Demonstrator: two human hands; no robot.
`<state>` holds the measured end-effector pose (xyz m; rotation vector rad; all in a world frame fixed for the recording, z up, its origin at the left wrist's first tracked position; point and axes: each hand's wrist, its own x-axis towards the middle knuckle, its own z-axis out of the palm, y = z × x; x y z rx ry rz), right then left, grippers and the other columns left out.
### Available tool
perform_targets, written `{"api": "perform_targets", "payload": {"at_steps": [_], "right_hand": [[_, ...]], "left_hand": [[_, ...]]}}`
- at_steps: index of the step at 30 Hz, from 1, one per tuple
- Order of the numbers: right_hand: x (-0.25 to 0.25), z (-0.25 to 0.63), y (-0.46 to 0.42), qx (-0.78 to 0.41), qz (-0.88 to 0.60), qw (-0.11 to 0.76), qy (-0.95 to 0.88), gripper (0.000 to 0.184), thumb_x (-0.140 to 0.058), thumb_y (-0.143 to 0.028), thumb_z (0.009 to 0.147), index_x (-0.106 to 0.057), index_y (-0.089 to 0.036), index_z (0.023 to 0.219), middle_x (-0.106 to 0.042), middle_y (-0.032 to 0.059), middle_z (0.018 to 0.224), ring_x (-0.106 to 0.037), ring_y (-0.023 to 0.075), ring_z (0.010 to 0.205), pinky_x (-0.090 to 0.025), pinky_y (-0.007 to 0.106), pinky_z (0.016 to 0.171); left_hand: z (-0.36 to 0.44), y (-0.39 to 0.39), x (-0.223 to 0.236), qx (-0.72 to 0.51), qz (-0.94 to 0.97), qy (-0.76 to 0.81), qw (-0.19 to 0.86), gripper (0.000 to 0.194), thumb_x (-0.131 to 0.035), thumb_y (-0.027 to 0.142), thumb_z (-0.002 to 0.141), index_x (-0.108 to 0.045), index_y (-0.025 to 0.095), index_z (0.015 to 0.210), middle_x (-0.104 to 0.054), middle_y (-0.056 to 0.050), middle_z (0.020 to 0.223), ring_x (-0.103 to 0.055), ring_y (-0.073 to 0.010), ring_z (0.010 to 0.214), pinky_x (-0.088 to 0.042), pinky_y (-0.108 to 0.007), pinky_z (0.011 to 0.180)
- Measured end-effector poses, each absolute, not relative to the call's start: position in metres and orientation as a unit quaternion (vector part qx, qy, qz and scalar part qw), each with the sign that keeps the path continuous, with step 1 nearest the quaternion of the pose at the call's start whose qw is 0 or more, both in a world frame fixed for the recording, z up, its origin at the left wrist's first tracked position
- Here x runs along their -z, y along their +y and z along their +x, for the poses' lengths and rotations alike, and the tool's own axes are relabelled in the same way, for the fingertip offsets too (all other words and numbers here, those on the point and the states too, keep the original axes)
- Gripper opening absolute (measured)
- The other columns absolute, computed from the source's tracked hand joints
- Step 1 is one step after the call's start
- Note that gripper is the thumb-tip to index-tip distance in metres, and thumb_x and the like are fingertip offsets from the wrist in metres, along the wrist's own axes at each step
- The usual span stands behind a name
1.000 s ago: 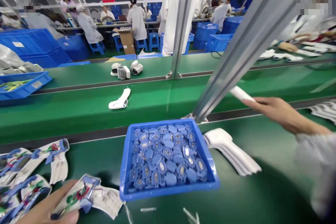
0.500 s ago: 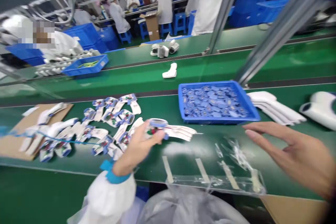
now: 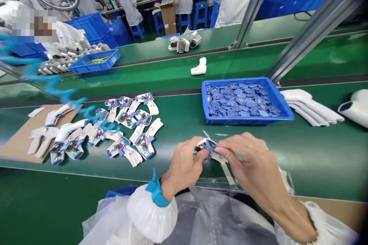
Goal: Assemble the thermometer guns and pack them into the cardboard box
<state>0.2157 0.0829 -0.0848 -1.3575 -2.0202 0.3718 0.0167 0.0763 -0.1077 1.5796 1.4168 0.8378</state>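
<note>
My left hand (image 3: 184,166) and my right hand (image 3: 247,164) meet over the green conveyor belt (image 3: 316,160). Between their fingertips they pinch a white gun-shaped plastic housing half (image 3: 208,147) with blue parts on it, partly hidden by my fingers. A clear plastic film with pale strips (image 3: 227,176) lies just below my hands. Several similar housing halves with blue clips and coloured wiring (image 3: 126,126) lie on the belt to the left.
A blue tray of blue oval parts (image 3: 247,121) stands beyond my hands, beside stacked white housings (image 3: 310,107). Cardboard (image 3: 20,141) lies at left. Metal posts (image 3: 253,11) rise between the belts. Co-workers sit beyond, among blue crates (image 3: 92,26).
The view has swung from a close look at the blue tray to a wider one along the belt. My open right hand has closed onto the housing half held by my left.
</note>
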Motion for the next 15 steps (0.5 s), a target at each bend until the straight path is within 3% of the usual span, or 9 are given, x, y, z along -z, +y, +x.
{"api": "perform_targets", "payload": {"at_steps": [3, 7, 10, 12, 15], "right_hand": [[0.103, 0.244, 0.085, -0.095, -0.588, 0.325, -0.734, 0.038, -0.050, -0.050, 0.102, -0.075, -0.026, 0.086, -0.076, 0.0050, 0.083, -0.063, 0.0225, 0.071, -0.041, 0.037, 0.064], [0.141, 0.279, 0.083, -0.017, -0.642, 0.229, -0.732, 0.041, -0.042, -0.047, 0.101, -0.070, -0.024, 0.083, -0.076, 0.0081, 0.081, -0.063, 0.0279, 0.070, -0.030, 0.036, 0.060], [0.153, 0.292, 0.078, -0.005, -0.657, 0.191, -0.730, 0.040, -0.043, -0.050, 0.100, -0.073, -0.027, 0.085, -0.075, 0.0087, 0.097, -0.064, 0.0330, 0.084, -0.028, 0.037, 0.061], [0.149, 0.304, 0.078, -0.062, -0.653, 0.202, -0.727, 0.043, -0.047, -0.059, 0.096, -0.077, -0.030, 0.084, -0.074, 0.0080, 0.102, -0.064, 0.0330, 0.086, -0.032, 0.037, 0.060], [0.133, 0.333, 0.094, -0.150, -0.696, 0.237, -0.661, 0.043, -0.057, -0.067, 0.089, -0.078, -0.029, 0.086, -0.074, 0.0077, 0.093, -0.062, 0.0246, 0.066, -0.040, 0.039, 0.059]], "left_hand": [[0.011, 0.088, 0.117, -0.385, 0.476, 0.617, 0.494, 0.026, -0.060, 0.040, 0.096, -0.069, 0.016, 0.100, -0.069, -0.006, 0.086, -0.060, -0.0186, 0.076, -0.044, -0.029, 0.071], [0.003, 0.099, 0.123, -0.412, 0.321, 0.523, 0.673, 0.043, -0.076, 0.050, 0.085, -0.067, 0.012, 0.102, -0.065, -0.005, 0.083, -0.054, -0.0130, 0.069, -0.042, -0.026, 0.066], [0.005, 0.101, 0.123, -0.418, 0.327, 0.534, 0.658, 0.051, -0.090, 0.044, 0.073, -0.067, 0.012, 0.105, -0.065, -0.005, 0.085, -0.056, -0.0122, 0.073, -0.042, -0.025, 0.066], [0.009, 0.103, 0.122, -0.409, 0.328, 0.561, 0.641, 0.056, -0.092, 0.046, 0.068, -0.067, 0.011, 0.105, -0.067, -0.006, 0.086, -0.059, -0.0133, 0.072, -0.041, -0.024, 0.061], [0.013, 0.105, 0.120, -0.386, 0.305, 0.560, 0.666, 0.060, -0.090, 0.053, 0.067, -0.069, 0.011, 0.104, -0.070, -0.009, 0.089, -0.065, -0.0164, 0.071, -0.042, -0.024, 0.058]]}}
